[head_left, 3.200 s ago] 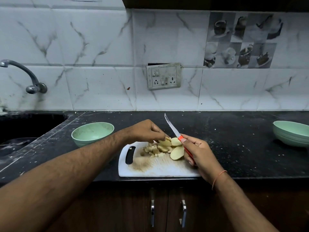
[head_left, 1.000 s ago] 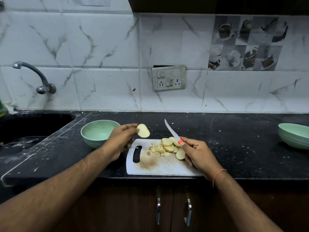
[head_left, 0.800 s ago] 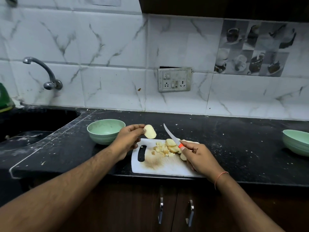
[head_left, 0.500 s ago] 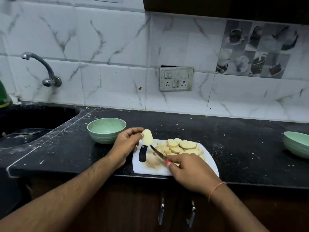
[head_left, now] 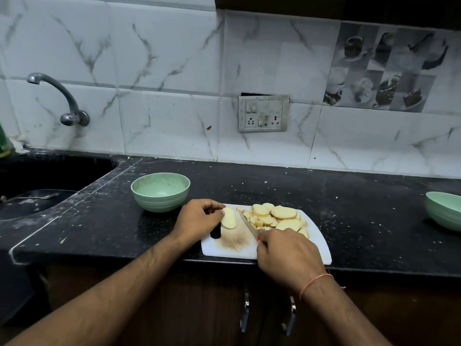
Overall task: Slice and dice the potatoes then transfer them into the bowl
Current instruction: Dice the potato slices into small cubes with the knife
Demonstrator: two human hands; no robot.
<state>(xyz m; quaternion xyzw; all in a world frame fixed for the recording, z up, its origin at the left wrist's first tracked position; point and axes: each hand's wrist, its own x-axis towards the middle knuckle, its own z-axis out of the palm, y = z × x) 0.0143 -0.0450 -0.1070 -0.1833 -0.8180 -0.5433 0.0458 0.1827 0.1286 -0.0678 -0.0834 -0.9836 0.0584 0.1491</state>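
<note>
left hand (head_left: pixel 197 218): I see it at the board's left end, fingers curled, thumb and fingertips pinching one slice at its upper end.
slice (head_left: pixel 228 218): pale oval, held tilted over the left part of the board, lower end near or on the surface, can't tell which.
right hand (head_left: pixel 287 255): over the board's near edge, fingers wrapped round the knife handle; only a bit of red handle shows at the knuckles.
knife (head_left: pixel 247 222): blade runs up-left from the right hand, lying low across the board between the held slice and the pile. Can't tell if the edge touches the board.
pile (head_left: pixel 274 217): round slices plus some small diced bits, on the right half of the board, just beyond the right hand.
board (head_left: pixel 321 243): white, with a dark handle slot at its left end, partly behind the left hand; brownish stain in the middle. Sits at the counter's front edge.
bowl (head_left: pixel 160 191): green, on the counter just left of and behind the board; I see no potato in it.
second bowl (head_left: pixel 444 211): green, far right, cut by the frame edge, well apart from the board.
counter (head_left: pixel 249 181): black, speckled with white bits.
sink (head_left: pixel 37 196): far left, tap (head_left: pixel 59 98) on the tiled wall above.
</note>
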